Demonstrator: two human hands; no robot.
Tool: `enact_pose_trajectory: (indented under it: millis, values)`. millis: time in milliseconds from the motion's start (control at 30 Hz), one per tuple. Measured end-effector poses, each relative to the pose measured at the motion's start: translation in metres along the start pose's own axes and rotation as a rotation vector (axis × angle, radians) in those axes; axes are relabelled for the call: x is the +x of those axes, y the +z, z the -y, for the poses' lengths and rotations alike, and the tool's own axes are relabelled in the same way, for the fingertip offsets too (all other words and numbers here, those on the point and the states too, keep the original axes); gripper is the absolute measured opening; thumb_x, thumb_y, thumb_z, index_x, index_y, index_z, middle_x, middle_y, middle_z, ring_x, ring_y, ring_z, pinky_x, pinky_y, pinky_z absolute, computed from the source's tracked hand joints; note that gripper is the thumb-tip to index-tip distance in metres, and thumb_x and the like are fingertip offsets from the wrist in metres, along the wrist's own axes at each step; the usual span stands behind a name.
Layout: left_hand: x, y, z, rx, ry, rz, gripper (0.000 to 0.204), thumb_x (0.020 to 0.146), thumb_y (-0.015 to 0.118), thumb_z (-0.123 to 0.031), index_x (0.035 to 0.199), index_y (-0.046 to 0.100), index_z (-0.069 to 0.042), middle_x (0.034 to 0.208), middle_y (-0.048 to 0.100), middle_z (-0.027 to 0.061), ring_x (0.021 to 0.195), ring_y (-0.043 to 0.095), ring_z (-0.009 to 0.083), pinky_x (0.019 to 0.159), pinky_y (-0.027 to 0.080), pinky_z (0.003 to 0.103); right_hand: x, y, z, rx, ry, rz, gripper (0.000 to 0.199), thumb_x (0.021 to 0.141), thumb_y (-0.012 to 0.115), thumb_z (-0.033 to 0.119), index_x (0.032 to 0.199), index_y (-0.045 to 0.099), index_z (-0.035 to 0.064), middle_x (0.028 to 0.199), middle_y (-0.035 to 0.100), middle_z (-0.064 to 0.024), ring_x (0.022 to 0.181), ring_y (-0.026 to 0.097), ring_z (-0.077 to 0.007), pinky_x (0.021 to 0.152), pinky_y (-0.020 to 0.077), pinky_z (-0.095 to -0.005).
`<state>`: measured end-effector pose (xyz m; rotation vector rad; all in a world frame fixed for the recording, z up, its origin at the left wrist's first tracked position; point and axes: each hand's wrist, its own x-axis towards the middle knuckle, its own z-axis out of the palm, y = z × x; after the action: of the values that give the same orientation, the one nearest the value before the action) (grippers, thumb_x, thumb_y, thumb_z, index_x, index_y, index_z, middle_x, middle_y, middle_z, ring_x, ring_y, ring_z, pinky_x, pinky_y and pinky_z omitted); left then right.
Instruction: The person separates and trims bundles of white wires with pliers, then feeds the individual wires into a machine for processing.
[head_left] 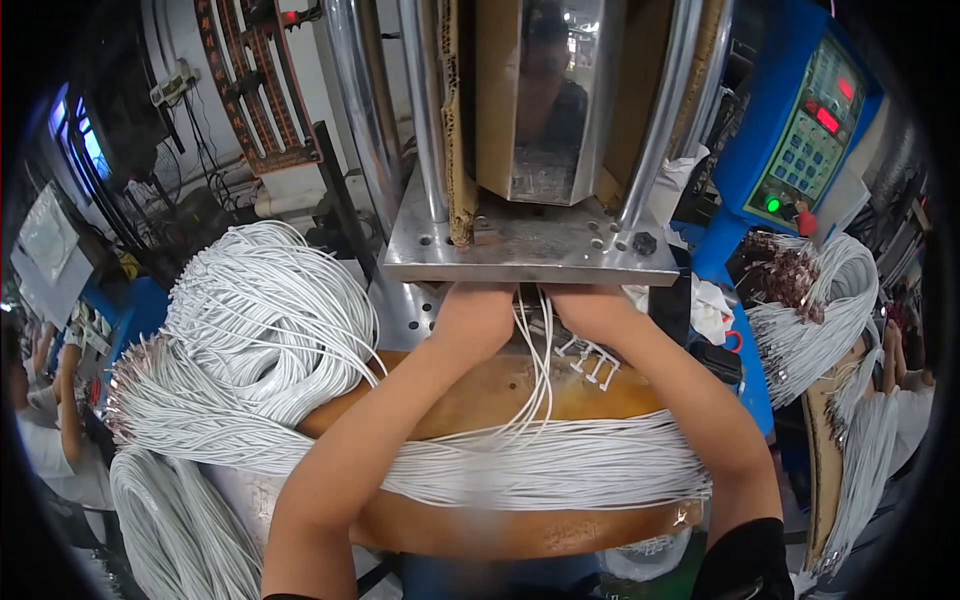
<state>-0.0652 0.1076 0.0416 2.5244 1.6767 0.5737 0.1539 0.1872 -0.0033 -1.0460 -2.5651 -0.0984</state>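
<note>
Both of my arms reach forward under the steel plate (540, 262) of a press machine. My left hand (480, 308) and my right hand (592, 304) are close together there. The plate's front edge hides the fingers of both, so what they hold does not show. Between my wrists several white cables (538, 375) run out from under the plate toward me. They meet a thick bundle of white cables (560, 468) lying crosswise on the brown work surface (590, 530), under my forearms. Beside my right wrist lies a small branched white plastic piece (598, 362).
A big coil of white cables (270, 300) is heaped at the left, with more cables (175, 520) hanging below it. To the right stands a blue control box (790, 130) with lit red displays. Further cable bundles (815, 320) lie past it. Other people (65, 430) are at the sides.
</note>
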Motion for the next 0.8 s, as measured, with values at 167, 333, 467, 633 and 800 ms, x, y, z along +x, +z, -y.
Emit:
enact_pose_trajectory:
  millis: [167,333,467,633,800]
  values:
    - [0.004,0.021,0.014,0.32,0.232,-0.268,0.034,0.085,0.054,-0.011,0.118,0.058,0.0,0.115,0.06,0.0238,0.108,0.057,0.0411,0.094,0.048,0.046,0.011,-0.023,0.024,0.114,-0.023,-0.056,0.03,0.093,0.051,0.022,0.116,0.061,0.0045,0.118,0.06,-0.0221,0.112,0.055,-0.0395,0.1,0.041,-0.0444]
    - [0.02,0.037,0.029,0.564,0.284,-0.364,0.033,0.086,0.052,-0.01,0.116,0.06,-0.001,0.114,0.06,0.0222,0.108,0.058,0.0413,0.092,0.05,0.047,0.025,-0.032,0.031,0.118,0.026,0.063,0.029,0.092,0.052,0.021,0.113,0.063,0.0048,0.116,0.062,-0.0216,0.11,0.056,-0.0391,0.098,0.0422,-0.0456]
    - [0.019,0.039,0.025,0.295,0.257,-0.365,0.032,0.085,0.052,-0.01,0.114,0.061,-0.001,0.113,0.06,0.0209,0.108,0.058,0.042,0.095,0.048,0.049,0.017,-0.026,0.027,0.062,0.039,0.024,0.029,0.091,0.052,0.021,0.112,0.064,0.0045,0.115,0.062,-0.0212,0.11,0.057,-0.0386,0.097,0.0427,-0.046]
    - [0.008,0.031,0.012,0.237,0.115,-0.302,0.034,0.082,0.054,-0.007,0.115,0.06,-0.001,0.117,0.06,0.0213,0.109,0.058,0.0396,0.099,0.044,0.048,0.01,-0.025,0.03,0.032,0.046,-0.025,0.03,0.091,0.052,0.02,0.114,0.062,0.003,0.116,0.062,-0.0218,0.111,0.056,-0.0391,0.098,0.0425,-0.046]
    - [0.011,0.018,0.001,0.081,0.008,-0.104,0.037,0.077,0.057,-0.005,0.113,0.061,-0.001,0.118,0.06,0.0224,0.11,0.058,0.0386,0.098,0.045,0.047,0.01,-0.026,0.02,0.073,0.195,0.021,0.034,0.09,0.051,0.016,0.118,0.059,-0.0001,0.117,0.061,-0.024,0.113,0.055,-0.0418,0.099,0.0417,-0.0474]
